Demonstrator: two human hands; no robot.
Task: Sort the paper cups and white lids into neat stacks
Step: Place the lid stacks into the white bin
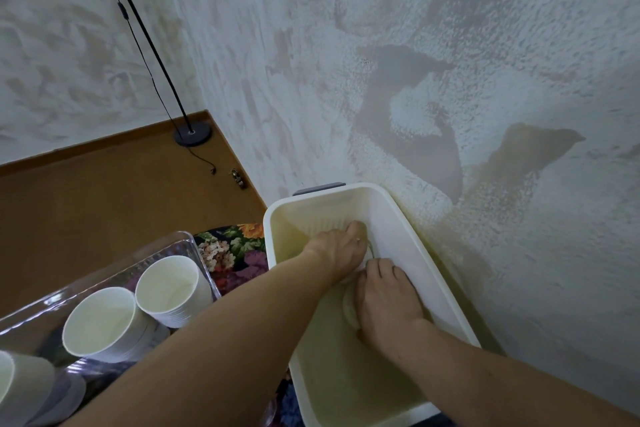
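While both hands, the left hand [341,253] and right hand [388,302], are curled round the white lids [349,305] inside the white bin [398,218] at right, edges should be squared before lifting; cup stacks [138,315] wait left.

I am seeing both hands reaching down into a white bin [408,236] that is standing against the textured wall [450,62]. My left hand [341,251] is lying over the white lids [348,305] at the bin's far end, and my right hand [386,302] is covering them from the near side, fingers bent. To the left, two stacks of paper cups [104,322] are sitting mouths-up in a clear tray [166,246] on a floral cloth [232,256].
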